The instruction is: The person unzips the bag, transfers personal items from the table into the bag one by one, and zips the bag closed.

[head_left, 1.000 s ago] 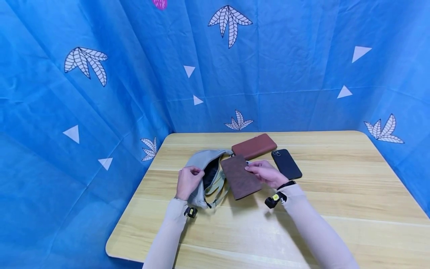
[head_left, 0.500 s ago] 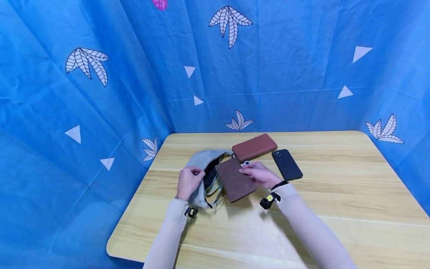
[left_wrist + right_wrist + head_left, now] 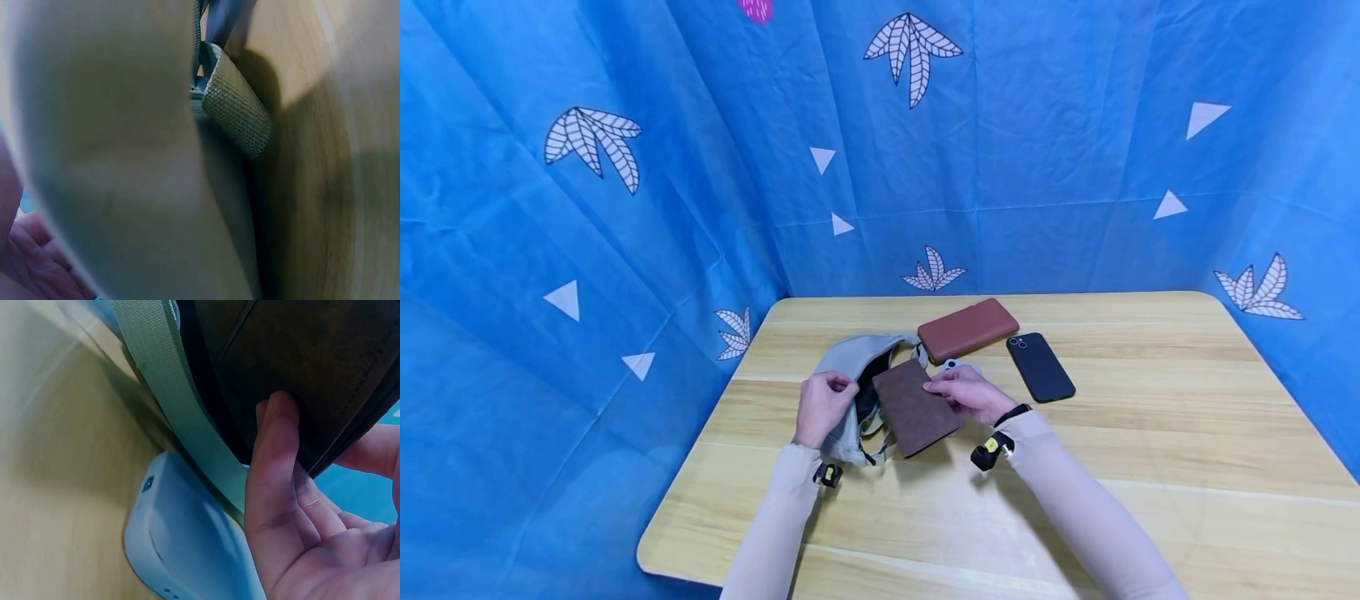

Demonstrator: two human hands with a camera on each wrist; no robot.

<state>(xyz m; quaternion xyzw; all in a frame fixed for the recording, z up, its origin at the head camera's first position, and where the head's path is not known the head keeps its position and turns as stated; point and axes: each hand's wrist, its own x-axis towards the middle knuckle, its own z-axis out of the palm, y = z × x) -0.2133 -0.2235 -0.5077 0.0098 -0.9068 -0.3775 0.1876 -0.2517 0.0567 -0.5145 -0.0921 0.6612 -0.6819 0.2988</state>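
Booklet beside the mouth of the bag, pinched in your right hand.
Your left hand pinches the bag's left lip; hold it wide. The booklet slants partly over the strap, so clear that first; a corner leading, with your right fingertips away from the rim, should slip in most easily.

A reddish-brown wallet, black smartphone and pale rounded device lie on the table beside a patterned blue curtain.
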